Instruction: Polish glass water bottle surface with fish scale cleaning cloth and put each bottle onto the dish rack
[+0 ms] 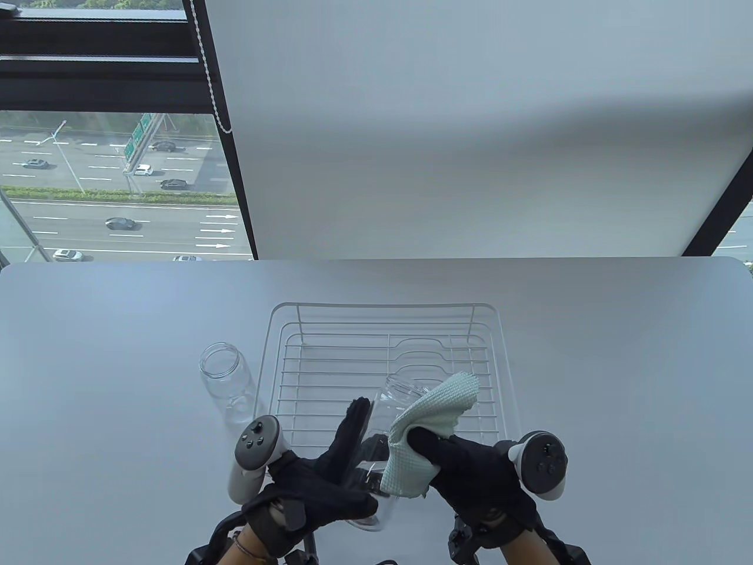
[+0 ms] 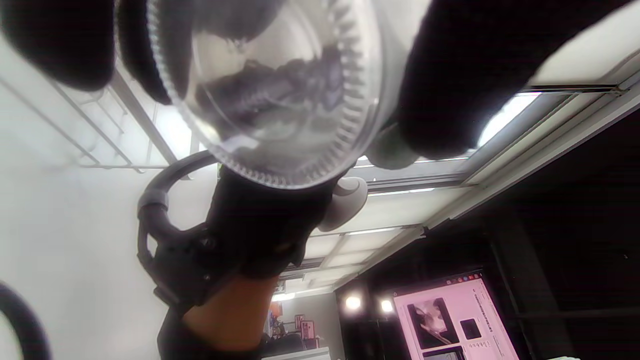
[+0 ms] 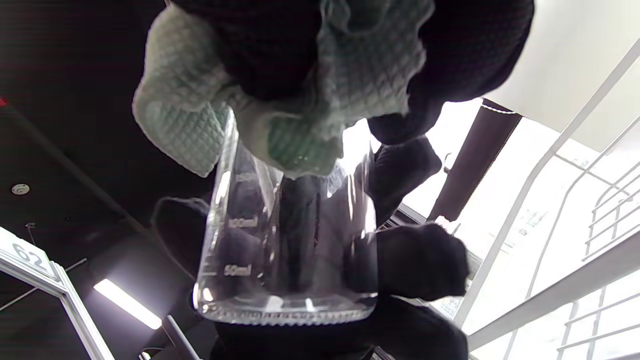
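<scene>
Glass water bottle (image 1: 385, 429) tilted above the near edge of the empty dish rack (image 1: 388, 376), base cradled by left hand (image 1: 320, 477), fingers apparently curled round it. Right hand (image 1: 470, 471) clamping fish scale cleaning cloth (image 1: 423, 429) against the wall: polishing under way. Second bottle (image 1: 226, 382) upright left of rack, seemingly unpolished; none racked yet.

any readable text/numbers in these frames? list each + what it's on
"50ml": graduation mark low on the held glass bottle, right wrist view.
A second mark above it ends in "ml", digits too blurred.
"62": white sign at the left edge, right wrist view.
Green highway sign outside the window: too small to read.
Monitor in the left wrist view: text too blurred.
</scene>
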